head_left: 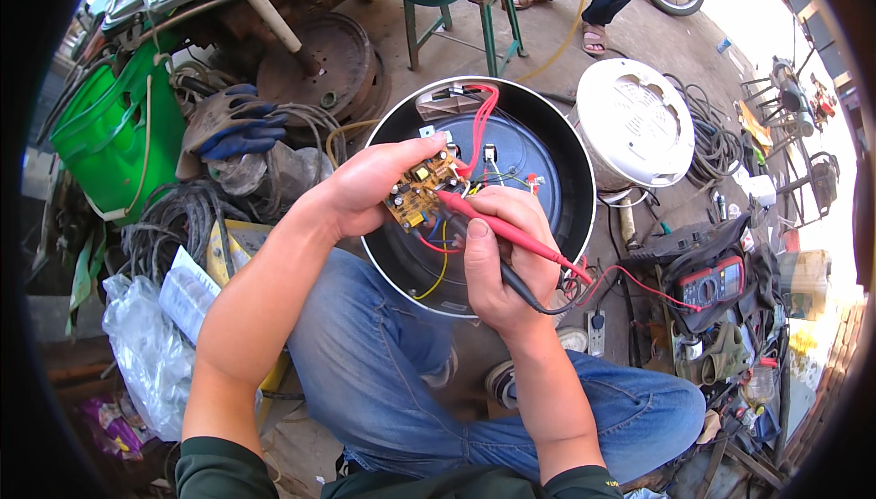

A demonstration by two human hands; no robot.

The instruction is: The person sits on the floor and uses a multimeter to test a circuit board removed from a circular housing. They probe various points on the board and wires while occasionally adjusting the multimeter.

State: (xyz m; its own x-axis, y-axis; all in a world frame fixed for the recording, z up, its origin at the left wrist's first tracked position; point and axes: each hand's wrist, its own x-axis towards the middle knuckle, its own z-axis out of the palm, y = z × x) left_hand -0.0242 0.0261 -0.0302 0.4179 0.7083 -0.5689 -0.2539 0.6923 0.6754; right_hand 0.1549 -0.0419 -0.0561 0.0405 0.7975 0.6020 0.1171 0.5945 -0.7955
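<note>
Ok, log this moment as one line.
left hand: holds circuit board | right hand: holds red probe, black probe | below: open round housing | right side: red multimeter

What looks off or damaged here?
The circuit board sits bare in the left hand, over the open round pot, with red wires looping loose: it looks taken apart. The brown metal wheel behind looks rusty. I see no clear spill.
</note>
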